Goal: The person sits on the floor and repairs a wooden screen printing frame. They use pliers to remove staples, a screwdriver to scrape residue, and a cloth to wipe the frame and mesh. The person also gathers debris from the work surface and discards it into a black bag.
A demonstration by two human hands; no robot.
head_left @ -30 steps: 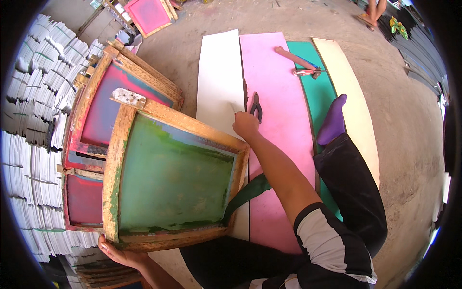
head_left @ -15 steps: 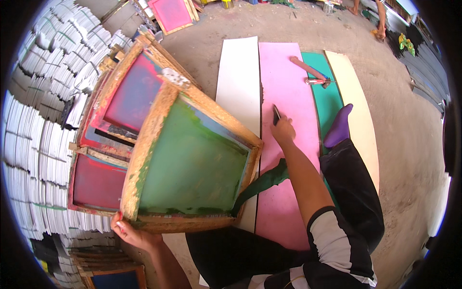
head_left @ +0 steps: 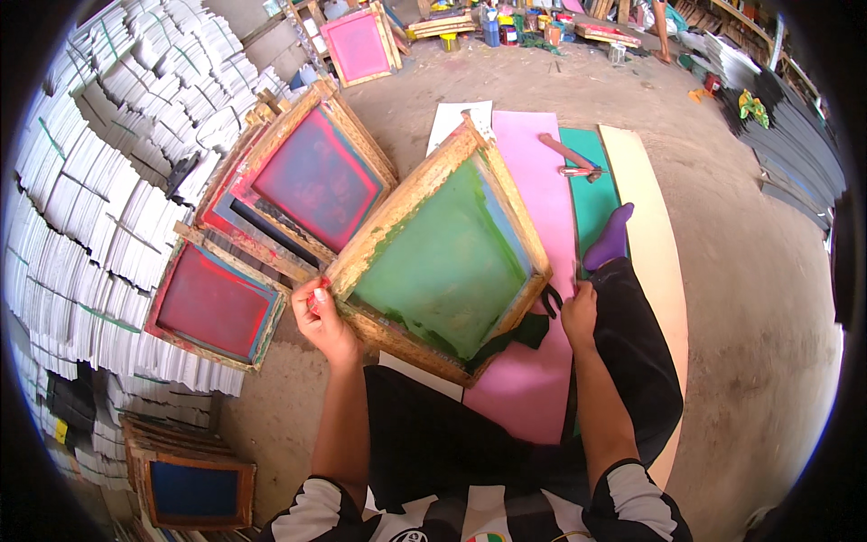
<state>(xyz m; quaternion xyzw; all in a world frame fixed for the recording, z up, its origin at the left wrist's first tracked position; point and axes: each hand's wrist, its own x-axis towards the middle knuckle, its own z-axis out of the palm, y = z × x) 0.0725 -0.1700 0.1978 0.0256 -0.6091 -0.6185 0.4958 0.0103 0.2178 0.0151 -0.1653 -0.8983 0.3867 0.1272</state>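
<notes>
The green-meshed screen (head_left: pixel 442 262), a wooden frame with mesh stretched across it, is held aslant above the white and pink boards and serves here as the landmark. The left hand (head_left: pixel 323 318) grips its near left corner, the fingers closed on the wood. The right hand (head_left: pixel 580 313) lies just to the right of the screen; its fingers are curled closed around a slender object (head_left: pixel 578 269), too small and blurred to identify. Between the screen's right corner and this hand, the black handles of a hand tool (head_left: pixel 551 298) show. A dark green strip (head_left: pixel 524 334) hangs at the screen's lower right edge.

Beneath and beyond the screen lie the white board (head_left: pixel 447 119) and the pink board (head_left: pixel 537 181); to its right follow a green board (head_left: pixel 593 200) and a cream board (head_left: pixel 646 226). A hammer (head_left: pixel 562 147) and a red-handled tool (head_left: pixel 571 171) lie together beyond and to the right of the screen, near a purple-socked foot (head_left: pixel 610 237). To its left stand red-stained screens (head_left: pixel 316 176), with stacks of white sheets (head_left: pixel 90 244) farther left. A blue-meshed screen (head_left: pixel 194 492) stands nearer the wearer, well apart to the left.
</notes>
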